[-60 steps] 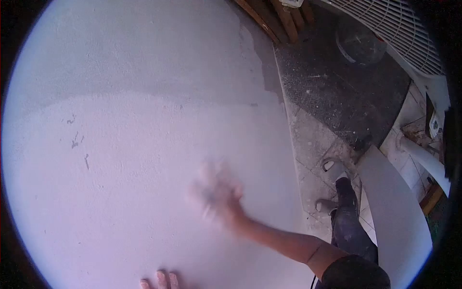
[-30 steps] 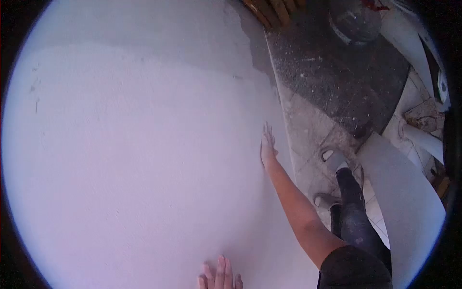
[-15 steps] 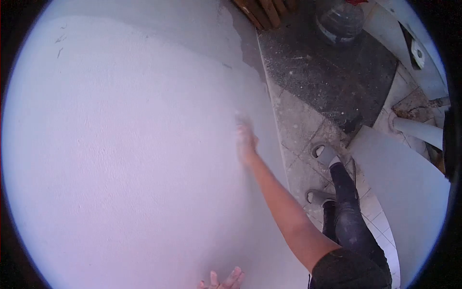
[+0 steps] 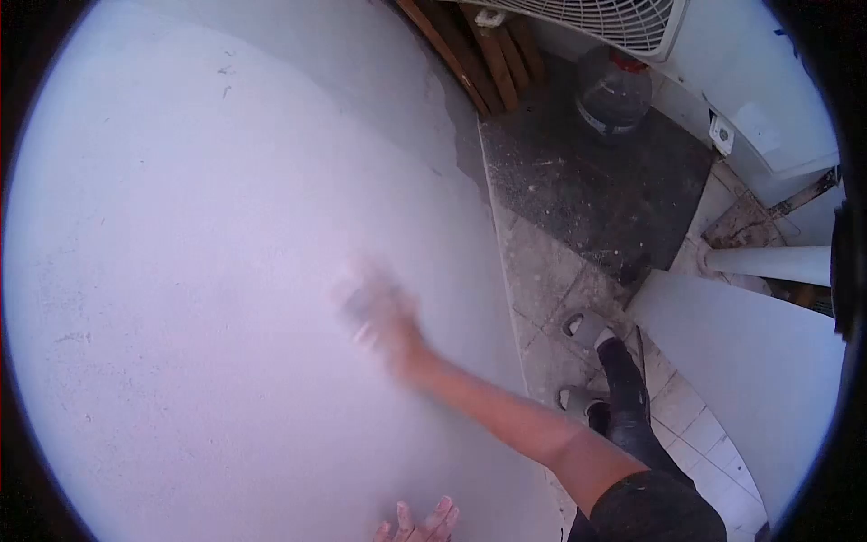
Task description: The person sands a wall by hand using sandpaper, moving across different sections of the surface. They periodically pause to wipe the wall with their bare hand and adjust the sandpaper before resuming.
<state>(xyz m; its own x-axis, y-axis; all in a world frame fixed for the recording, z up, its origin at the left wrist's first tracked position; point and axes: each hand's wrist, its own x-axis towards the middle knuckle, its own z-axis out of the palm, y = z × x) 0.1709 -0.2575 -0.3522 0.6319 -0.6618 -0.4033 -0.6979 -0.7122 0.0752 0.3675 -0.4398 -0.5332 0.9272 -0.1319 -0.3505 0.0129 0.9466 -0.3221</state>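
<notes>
A broad pale wall surface [image 4: 208,298] fills the left and middle of the view. Against its middle is my right hand [image 4: 384,325], strongly smeared by motion, with the bare forearm reaching in from the lower right. A greyish patch shows at the fingers, but whether it is a held object is unclear. At the bottom edge, the spread fingers of my left hand [image 4: 420,524] rest close to or on the same surface, with nothing visible in them; the rest of that hand is out of frame.
My slippered feet [image 4: 587,330] stand on dusty floor tiles [image 4: 542,262]. Beyond them lie a dark mat [image 4: 596,181], a large clear bottle [image 4: 614,95] and wooden boards [image 4: 492,59]. A white grille unit [image 4: 623,23], a pipe [image 4: 768,264] and a pale panel [image 4: 741,361] are at the right.
My right hand has moved left and down across the surface. The view has shifted, bringing the white grille unit and more boards into sight. My left hand stays near the bottom edge.
</notes>
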